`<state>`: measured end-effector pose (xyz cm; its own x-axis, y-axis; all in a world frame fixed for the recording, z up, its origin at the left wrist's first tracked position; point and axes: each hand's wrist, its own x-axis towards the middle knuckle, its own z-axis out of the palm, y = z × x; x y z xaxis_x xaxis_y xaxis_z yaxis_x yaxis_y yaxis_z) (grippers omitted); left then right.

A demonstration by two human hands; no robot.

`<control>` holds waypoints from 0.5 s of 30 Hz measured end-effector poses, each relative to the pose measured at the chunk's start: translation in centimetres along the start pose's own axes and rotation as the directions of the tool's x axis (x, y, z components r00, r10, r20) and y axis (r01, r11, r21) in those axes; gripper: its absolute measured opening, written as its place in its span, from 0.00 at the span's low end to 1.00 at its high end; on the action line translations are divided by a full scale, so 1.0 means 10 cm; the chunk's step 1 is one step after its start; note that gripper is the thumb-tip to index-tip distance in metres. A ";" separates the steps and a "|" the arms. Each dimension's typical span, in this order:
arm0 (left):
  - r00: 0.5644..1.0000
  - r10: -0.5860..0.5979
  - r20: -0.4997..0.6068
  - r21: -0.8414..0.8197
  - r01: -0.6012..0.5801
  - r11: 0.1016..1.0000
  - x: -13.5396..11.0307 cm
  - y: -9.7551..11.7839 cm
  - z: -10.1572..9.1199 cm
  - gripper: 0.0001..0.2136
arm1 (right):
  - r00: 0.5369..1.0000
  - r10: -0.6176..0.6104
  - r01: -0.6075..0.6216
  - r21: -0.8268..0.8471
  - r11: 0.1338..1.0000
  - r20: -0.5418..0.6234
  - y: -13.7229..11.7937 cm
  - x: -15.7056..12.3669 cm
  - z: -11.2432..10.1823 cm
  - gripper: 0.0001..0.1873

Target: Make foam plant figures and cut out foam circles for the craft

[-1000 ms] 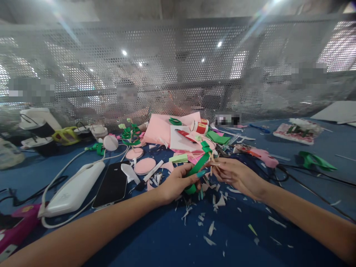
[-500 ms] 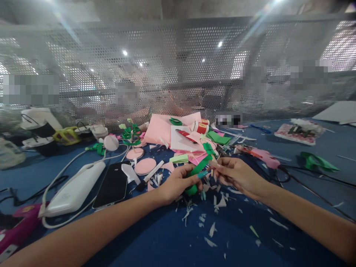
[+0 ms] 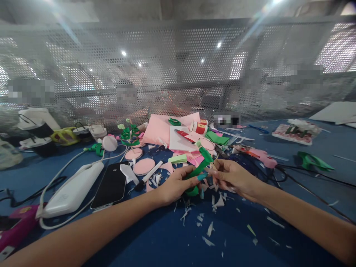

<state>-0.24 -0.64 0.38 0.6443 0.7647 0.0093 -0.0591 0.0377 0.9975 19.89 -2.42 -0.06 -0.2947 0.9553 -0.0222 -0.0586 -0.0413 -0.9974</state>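
Note:
My left hand point(image 3: 175, 183) is closed around a green paper strip point(image 3: 200, 165) that runs up and to the right from my fingers, with a rolled green end below them. My right hand point(image 3: 233, 176) pinches the upper part of the same strip together with a thin wooden stick point(image 3: 212, 165), fingertips almost touching the left hand's. Both hands hover just above the blue table point(image 3: 167, 241), over a scatter of white and pink paper scraps point(image 3: 211, 211).
A black phone point(image 3: 110, 185) and a white power bank point(image 3: 71, 193) with cable lie to the left. Pink paper circles point(image 3: 144, 165), pink sheets point(image 3: 161, 129), green curls point(image 3: 130, 134), a red-and-white glue tube point(image 3: 199, 128) and black cables point(image 3: 294, 174) surround the hands. A perforated metal screen point(image 3: 178, 74) closes the far side.
My right hand has drawn closer to the left one and now pinches the green strip beside the stick. The left hand stayed in place.

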 end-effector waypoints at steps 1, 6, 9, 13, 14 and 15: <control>1.000 0.003 0.003 -0.001 -0.003 1.000 0.00 -0.01 0.00 0.13 | 1.000 -0.016 0.016 -0.017 1.000 -0.008 -0.01 -0.01 0.00 0.25; 1.000 0.019 0.005 -0.014 -0.019 1.000 0.02 0.00 0.00 0.11 | 0.996 -0.060 0.060 -0.005 0.998 0.060 -0.07 -0.04 0.04 0.22; 0.999 -0.007 -0.039 -0.044 0.005 0.999 0.02 0.02 0.01 0.13 | 0.996 -0.066 0.065 0.021 0.998 0.062 -0.10 -0.03 0.05 0.22; 0.998 -0.023 -0.055 -0.101 0.017 0.995 0.02 0.02 0.01 0.19 | 0.999 -0.032 0.034 -0.042 0.999 0.043 -0.10 -0.01 0.03 0.22; 0.999 -0.021 -0.046 -0.106 0.016 0.994 0.02 0.01 0.01 0.20 | 0.999 -0.015 0.017 -0.054 0.998 0.028 -0.09 0.00 0.03 0.22; 0.999 -0.019 -0.035 -0.110 0.015 0.994 0.03 0.01 0.00 0.21 | 1.000 0.000 0.001 -0.063 0.998 0.013 -0.08 0.00 0.02 0.23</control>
<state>-0.07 -0.45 0.47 0.6179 0.7861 -0.0126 -0.1324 0.1198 0.9839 19.73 -2.45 0.75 -0.3070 0.9515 -0.0211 0.0012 -0.0218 -0.9998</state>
